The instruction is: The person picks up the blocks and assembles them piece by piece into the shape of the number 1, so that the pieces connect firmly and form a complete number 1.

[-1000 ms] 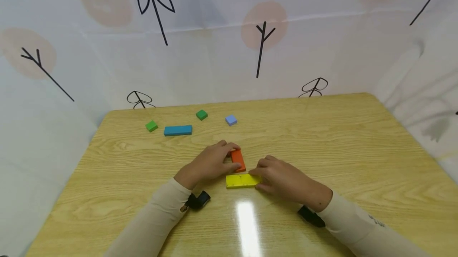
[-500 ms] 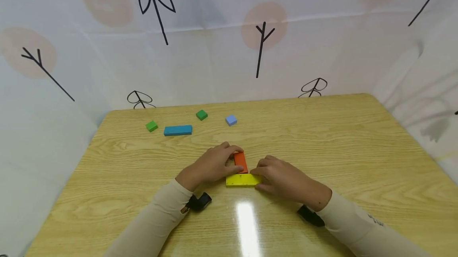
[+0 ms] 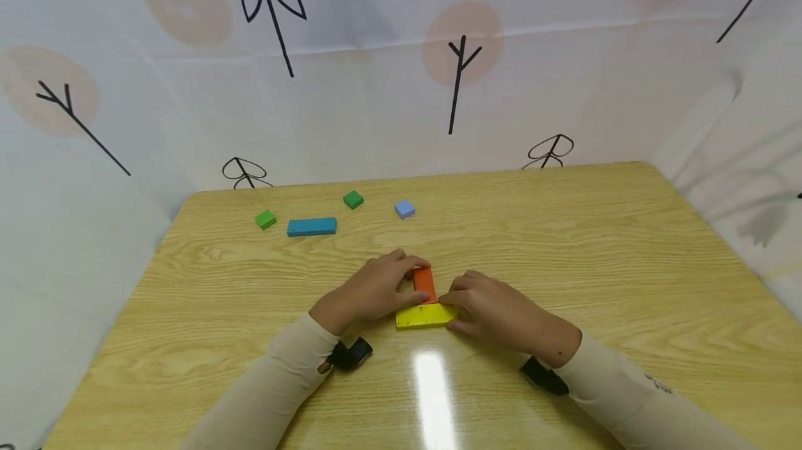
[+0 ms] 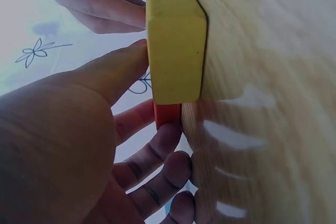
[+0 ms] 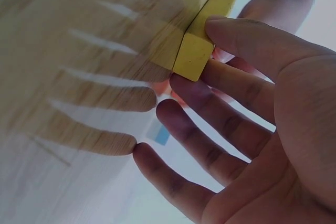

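A yellow block [image 3: 420, 316] lies flat and crosswise on the table. Behind it an orange-red block [image 3: 424, 284] points away, its near end right at the yellow block's far side. My left hand [image 3: 372, 288] pinches the orange-red block between the thumb at its near end and the fingers at its far end. With thumb and forefinger my right hand [image 3: 491, 311] grips the right end of the yellow block. In the right wrist view the thumb lies on the yellow block [image 5: 194, 56], the other fingers spread against the tabletop. The left wrist view shows the orange-red block [image 4: 167, 115] mostly hidden behind the yellow one.
Farther back on the wooden table [image 3: 564, 241] lie a blue block [image 3: 312, 227], a light green square block [image 3: 266, 219], a dark green square block [image 3: 354, 199] and a periwinkle square block [image 3: 404, 209]. A patterned white cloth [image 3: 376, 109] hangs behind the table's back edge.
My left hand has moved the orange-red block slightly to the right and nearer, up against the yellow block. The right hand and the yellow block stay almost in place.
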A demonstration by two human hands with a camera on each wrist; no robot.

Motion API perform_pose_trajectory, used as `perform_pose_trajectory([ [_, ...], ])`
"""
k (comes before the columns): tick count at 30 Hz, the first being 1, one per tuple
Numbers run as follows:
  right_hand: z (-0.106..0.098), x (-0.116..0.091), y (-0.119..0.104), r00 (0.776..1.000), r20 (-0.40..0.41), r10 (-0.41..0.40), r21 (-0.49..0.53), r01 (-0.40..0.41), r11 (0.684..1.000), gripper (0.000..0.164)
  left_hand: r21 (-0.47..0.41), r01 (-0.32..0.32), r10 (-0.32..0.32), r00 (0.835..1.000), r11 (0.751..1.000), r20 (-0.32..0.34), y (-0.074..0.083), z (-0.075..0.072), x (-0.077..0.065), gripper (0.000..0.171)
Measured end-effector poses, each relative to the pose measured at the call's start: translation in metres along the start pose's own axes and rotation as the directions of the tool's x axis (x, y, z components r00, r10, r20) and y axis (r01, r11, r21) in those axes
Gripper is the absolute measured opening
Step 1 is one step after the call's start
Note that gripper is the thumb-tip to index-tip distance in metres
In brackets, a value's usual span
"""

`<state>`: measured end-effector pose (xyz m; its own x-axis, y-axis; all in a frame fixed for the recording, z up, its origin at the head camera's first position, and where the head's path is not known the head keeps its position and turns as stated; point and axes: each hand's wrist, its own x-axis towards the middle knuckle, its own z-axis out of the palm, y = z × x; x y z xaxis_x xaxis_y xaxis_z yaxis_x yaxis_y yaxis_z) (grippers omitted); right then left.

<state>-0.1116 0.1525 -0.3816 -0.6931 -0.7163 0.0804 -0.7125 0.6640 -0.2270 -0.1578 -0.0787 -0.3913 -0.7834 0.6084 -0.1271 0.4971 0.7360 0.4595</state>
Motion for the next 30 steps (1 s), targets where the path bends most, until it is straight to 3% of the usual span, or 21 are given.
perform_pose_trajectory([
  [30, 0.0019, -0.0003, -0.0012, 1.0, -0.017, -0.022, -0.01, 0.022, 1.0, 0.03, 0.01, -0.044, 0.044, 0.999, 0.999, 0.004, -0.002, 0.0015, 0.0009, 0.048],
])
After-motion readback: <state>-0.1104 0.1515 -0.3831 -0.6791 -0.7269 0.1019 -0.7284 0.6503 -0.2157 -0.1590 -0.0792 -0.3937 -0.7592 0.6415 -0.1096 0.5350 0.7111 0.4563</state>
